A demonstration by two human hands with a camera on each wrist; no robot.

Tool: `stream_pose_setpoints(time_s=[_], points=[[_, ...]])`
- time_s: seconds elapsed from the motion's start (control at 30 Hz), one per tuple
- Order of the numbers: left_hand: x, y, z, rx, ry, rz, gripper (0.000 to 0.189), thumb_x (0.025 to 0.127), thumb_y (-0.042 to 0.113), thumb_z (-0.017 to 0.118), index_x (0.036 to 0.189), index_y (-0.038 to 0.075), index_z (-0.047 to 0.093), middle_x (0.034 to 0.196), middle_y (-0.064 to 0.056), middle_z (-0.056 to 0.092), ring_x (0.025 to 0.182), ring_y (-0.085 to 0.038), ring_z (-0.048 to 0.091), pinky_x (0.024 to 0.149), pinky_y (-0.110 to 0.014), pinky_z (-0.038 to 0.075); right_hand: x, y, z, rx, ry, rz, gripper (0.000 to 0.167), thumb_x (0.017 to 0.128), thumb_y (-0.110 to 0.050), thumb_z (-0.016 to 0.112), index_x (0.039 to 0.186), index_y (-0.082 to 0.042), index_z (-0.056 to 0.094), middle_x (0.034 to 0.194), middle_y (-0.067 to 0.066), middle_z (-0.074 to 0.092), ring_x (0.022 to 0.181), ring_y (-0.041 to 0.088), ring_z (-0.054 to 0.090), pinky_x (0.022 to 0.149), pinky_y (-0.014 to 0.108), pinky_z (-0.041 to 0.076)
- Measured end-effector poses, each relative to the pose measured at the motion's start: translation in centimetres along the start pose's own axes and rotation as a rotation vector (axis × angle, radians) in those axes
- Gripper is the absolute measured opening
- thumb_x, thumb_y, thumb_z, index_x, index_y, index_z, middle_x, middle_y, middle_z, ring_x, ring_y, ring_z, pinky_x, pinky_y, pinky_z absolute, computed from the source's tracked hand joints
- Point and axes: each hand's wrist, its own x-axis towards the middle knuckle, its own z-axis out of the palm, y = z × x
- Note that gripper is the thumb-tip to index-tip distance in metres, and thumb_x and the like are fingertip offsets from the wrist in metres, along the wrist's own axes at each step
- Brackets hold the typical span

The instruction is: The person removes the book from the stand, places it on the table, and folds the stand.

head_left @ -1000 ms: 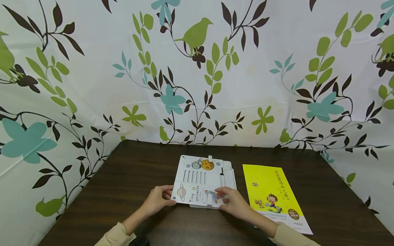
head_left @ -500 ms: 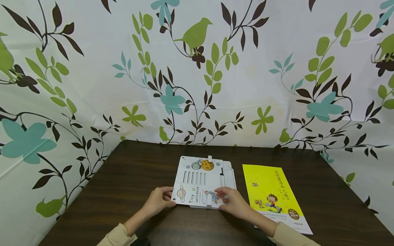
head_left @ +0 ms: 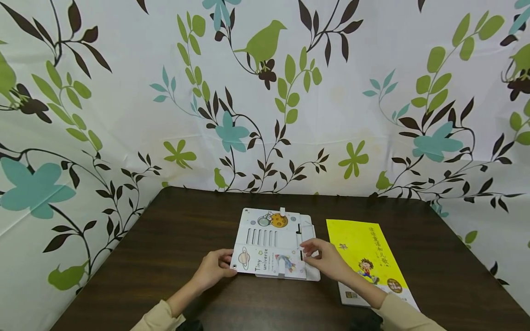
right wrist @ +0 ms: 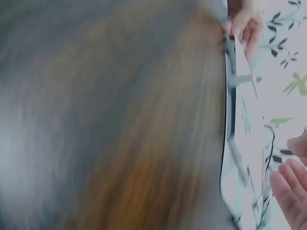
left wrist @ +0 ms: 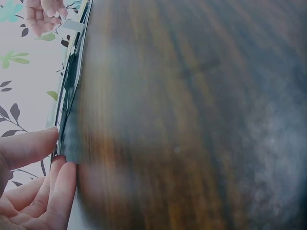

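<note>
A flat white folding book stand (head_left: pixel 258 239), printed with an astronaut, planets and "Tiny universe", lies on the dark wooden table. My left hand (head_left: pixel 213 270) pinches its near left corner, thumb on one side and fingers on the other, as the left wrist view also shows the stand (left wrist: pixel 72 81) edge-on. Over the stand's right side hovers my right hand (head_left: pixel 325 258), fingertips close to a black slot there. In the right wrist view, the thumb and fingers (right wrist: pixel 288 187) are spread apart with nothing between them. White clips sit at the stand's far and near edges.
A yellow book (head_left: pixel 358 248) with a cartoon child on its cover lies to the right, partly under my right forearm. Behind the table (head_left: pixel 182 216) hangs a white cloth (head_left: pixel 339 105) printed with leaves and birds.
My right hand has let go of the stand's near right part and moved up and right, uncovering the rocket print. The left hand keeps its grip, and the stand stays put.
</note>
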Motion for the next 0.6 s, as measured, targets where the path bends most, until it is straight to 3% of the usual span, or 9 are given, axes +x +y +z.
stream_pose_setpoints(time_s=[0.23,0.6], points=[[-0.1,0.1,0.0,-0.002,0.001,-0.011,0.052,0.065,-0.005,0.075,0.112,-0.013,0.055,0.082,-0.008,0.061,0.069,-0.015,0.058,0.057,-0.021,0.048,-0.1,1.7,-0.7,-0.023,0.075,0.096,0.023,0.077,-0.007,0.069,0.100,-0.003,0.064,0.085,0.002,0.062,0.073,0.012,0.055,0.066,0.022,0.049],[0.0,0.0,0.1,-0.005,0.009,-0.014,0.053,0.064,-0.005,0.076,0.112,-0.013,0.055,0.083,-0.008,0.062,0.068,-0.015,0.059,0.056,-0.021,0.047,-0.3,2.6,-0.7,-0.002,0.016,0.092,0.009,0.081,-0.004,0.065,0.089,-0.006,0.069,0.088,0.003,0.066,0.075,0.013,0.054,0.069,0.019,0.048]])
